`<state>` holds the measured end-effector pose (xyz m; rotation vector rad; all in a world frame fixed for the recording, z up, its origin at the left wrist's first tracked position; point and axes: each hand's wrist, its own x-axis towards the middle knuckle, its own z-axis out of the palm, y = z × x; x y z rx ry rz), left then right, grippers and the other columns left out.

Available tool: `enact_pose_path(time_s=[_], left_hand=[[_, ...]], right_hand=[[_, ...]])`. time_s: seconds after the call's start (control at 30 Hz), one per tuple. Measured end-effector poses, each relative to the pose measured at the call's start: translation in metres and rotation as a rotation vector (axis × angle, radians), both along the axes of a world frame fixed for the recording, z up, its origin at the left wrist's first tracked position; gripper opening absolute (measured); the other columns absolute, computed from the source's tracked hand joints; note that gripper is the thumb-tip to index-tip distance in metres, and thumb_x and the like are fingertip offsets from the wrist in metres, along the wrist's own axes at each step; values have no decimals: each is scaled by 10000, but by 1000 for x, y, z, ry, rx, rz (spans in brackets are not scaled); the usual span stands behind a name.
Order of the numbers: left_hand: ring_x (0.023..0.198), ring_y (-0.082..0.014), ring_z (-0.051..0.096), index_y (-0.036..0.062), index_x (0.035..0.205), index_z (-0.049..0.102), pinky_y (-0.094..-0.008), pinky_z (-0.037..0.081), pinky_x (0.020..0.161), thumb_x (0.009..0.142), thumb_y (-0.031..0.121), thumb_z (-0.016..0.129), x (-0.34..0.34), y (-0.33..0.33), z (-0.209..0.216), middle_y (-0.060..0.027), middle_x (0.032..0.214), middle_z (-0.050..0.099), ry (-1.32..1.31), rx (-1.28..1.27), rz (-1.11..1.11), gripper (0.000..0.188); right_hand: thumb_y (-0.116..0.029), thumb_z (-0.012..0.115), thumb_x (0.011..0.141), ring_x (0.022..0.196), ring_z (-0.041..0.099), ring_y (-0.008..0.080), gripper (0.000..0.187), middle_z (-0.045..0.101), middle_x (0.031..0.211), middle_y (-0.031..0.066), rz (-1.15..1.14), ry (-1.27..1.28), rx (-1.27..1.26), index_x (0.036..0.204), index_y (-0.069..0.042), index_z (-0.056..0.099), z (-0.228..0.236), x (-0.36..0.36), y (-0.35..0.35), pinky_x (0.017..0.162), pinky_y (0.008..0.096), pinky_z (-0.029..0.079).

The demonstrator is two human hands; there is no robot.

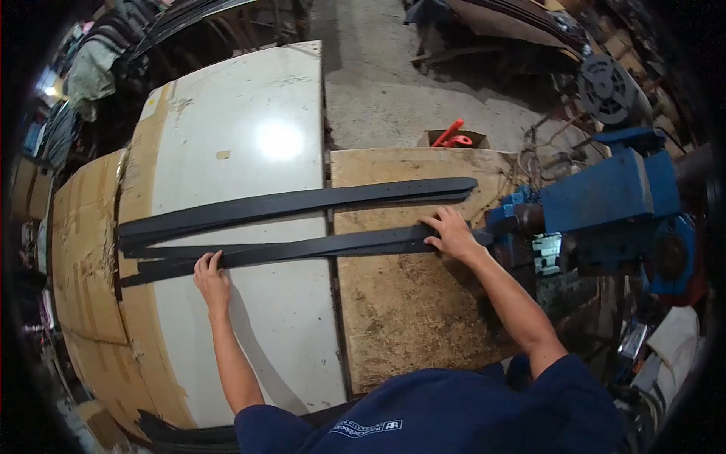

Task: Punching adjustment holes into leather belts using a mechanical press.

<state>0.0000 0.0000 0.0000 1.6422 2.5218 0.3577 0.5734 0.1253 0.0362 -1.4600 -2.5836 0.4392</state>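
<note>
Two bundles of long black belt straps lie crosswise over the table boards. The far bundle (295, 202) shows small holes near its right end, and no hand touches it. On the near bundle (321, 247), which splits into separate straps toward the left, both my hands rest. My left hand (212, 281) has its fingertips closed at the near edge, left of the middle. Near the right end, my right hand (456, 236) lies across the straps with thumb and fingers spread apart. The very tip of that end is partly hidden behind my right hand.
A blue machine (605, 193) with a dark motor (607, 89) stands close at the right. A white board (242, 363) adjoins a worn wooden board (416, 318); cardboard (83, 250) covers the left side. Beyond the wood sits a box (481, 141) with red-handled tools (454, 136).
</note>
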Motion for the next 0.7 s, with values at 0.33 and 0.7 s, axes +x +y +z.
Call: enact_pose_path(time_s=[0.33,0.7], left_hand=[[1193,-273,443,205,1326,543,-486,286,1069,846,49,591,10,50,56,-58,1220,489,349,216,-342,507],[1169,-305,488,73,1168,606,-445,388,943,738,67,733,83,51,25,-108,1234,561,-217,170,-670,448]], right_hand=[[-158,768,725,993,520,313,402,531,1030,121,34,-53,191,1088,-69,620,11,3,18,859,405,417],[-245,797,655,1001,544,316,416,575,1068,118,-185,37,314,1015,-90,656,-2,-4,3,829,434,440]])
